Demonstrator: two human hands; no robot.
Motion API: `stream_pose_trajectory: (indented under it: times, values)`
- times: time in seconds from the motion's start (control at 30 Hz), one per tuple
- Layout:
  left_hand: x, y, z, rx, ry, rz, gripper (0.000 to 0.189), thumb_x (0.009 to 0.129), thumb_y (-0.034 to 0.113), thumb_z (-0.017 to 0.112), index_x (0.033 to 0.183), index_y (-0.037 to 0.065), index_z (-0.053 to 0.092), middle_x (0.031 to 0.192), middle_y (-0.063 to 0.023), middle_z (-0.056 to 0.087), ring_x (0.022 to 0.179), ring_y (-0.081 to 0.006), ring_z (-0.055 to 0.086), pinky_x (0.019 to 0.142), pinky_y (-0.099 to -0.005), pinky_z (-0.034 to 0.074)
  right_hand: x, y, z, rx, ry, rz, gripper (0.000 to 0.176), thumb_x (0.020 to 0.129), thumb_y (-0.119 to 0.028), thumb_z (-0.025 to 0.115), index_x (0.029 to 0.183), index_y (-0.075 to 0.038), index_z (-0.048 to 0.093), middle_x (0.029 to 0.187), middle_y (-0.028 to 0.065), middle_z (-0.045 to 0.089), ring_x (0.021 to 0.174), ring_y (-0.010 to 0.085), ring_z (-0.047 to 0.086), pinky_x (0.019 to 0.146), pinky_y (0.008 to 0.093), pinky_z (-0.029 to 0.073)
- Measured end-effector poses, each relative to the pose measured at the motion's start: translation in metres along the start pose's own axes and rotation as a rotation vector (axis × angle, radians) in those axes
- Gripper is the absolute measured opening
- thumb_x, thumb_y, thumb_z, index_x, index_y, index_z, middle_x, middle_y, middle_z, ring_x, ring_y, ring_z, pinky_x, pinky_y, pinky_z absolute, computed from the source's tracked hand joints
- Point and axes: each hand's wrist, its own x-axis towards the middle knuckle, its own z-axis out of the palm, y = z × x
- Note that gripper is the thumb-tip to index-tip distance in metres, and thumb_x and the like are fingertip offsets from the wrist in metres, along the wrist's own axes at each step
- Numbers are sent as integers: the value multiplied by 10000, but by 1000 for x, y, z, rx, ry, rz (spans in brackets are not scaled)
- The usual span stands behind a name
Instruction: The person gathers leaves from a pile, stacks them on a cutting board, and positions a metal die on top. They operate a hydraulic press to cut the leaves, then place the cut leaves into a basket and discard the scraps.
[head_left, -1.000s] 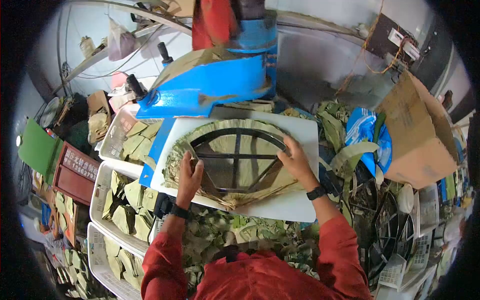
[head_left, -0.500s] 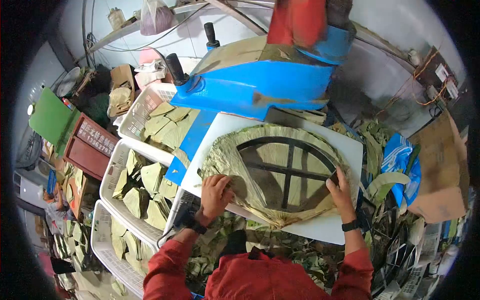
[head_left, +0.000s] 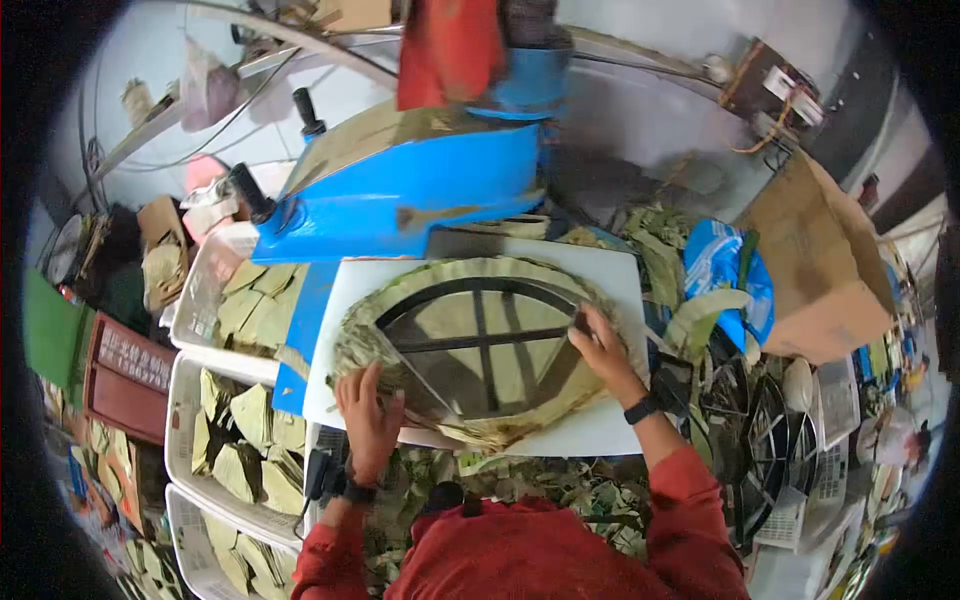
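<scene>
Black frame (head_left: 485, 340) lies flat on the leaves (head_left: 361, 348), which sit on your white board (head_left: 615, 280) just in front of the blue press (head_left: 400, 190). Leaf shows outside the frame all round.

Your right hand (head_left: 605, 352) is at the frame's right corner, thumb and fingers bent; whether you pinch it or only press, I can't tell. Your left hand (head_left: 370, 425) is loosely open at the near left edge of the leaves, thumb apart, holding nothing I can make out.

The step looks like squaring frame to leaves. Best guess at good practice: keep light, even weight on that right corner so the frame doesn't slide, and tuck the ragged left edge in with flat fingers. Check the near edge too (the folds bunch there). Fingers off the board before the press moves.

Against half a second ago: your left fingers, curled down on the leaf edge then, now stand more upright. Your right hand keeps to the same corner. The view has swung, so the board appears further left.
</scene>
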Motion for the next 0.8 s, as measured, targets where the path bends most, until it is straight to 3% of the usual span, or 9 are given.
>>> stream_pose_trajectory:
  times: [0.03,0.13,0.27,0.37,0.4,0.5,0.6,0.7,0.8]
  values:
    - [1,22,-5,62,82,57,611,782,179,640,1321,30,394,1269,-215,424,1184,-373,391,1030,-445,281,3,5,-2,74,-1,-5,737,872,-508,536,1418,-72,302,1444,174,306,1343,308,280,1065,435,275]
    - [2,70,-4,-280,65,-22,648,847,231,599,1383,20,303,1415,-213,285,1310,-357,282,1087,-426,209,1,3,-4,206,28,36,687,885,-492,528,1386,-57,351,1412,165,363,1312,297,337,1048,423,296]
    - [10,42,38,-407,57,-114,589,903,249,531,1400,34,299,1468,-188,205,1362,-329,212,1093,-416,207,-8,14,-22,550,43,19,570,907,-442,522,1300,-35,449,1322,135,477,1243,287,420,1008,428,342]
    - [9,46,42,-288,-11,-105,514,904,239,534,1354,36,391,1471,-177,207,1361,-323,220,1079,-413,241,-13,26,-34,306,54,-85,445,922,-350,520,1241,-41,501,1263,112,526,1206,306,445,999,442,351]
    - [10,46,43,-325,1,-113,475,900,221,531,1324,33,428,1478,-173,199,1361,-333,220,1076,-417,247,-19,33,-34,-128,18,-314,369,910,-246,535,1226,-55,521,1212,113,555,1173,327,473,1006,426,350]
    - [6,34,50,-192,3,-49,418,895,187,506,1278,24,476,1490,-175,190,1358,-350,226,1077,-419,242,-66,5,-22,-842,96,-613,303,911,-174,520,1195,-71,548,1229,106,545,1198,315,461,1021,388,353]
    - [5,34,54,-240,31,-72,407,903,197,470,1270,21,482,1477,-183,227,1355,-348,234,1076,-422,232,-95,15,-33,-635,168,-556,325,847,-130,570,1161,-50,539,1154,135,556,1135,364,482,964,418,387]
    - [6,36,52,-225,26,-62,399,910,194,455,1273,28,481,1475,-183,231,1353,-345,239,1080,-424,222,-132,39,-83,-458,216,-205,304,854,-109,549,1154,-61,567,1176,128,538,1101,343,500,930,442,409]
    - [5,36,57,-299,44,-61,388,928,221,433,1268,43,489,1477,-181,226,1351,-336,244,1081,-424,215,-149,85,-134,-497,475,32,362,847,-131,586,1198,-55,535,1113,142,549,1002,332,539,830,464,447]
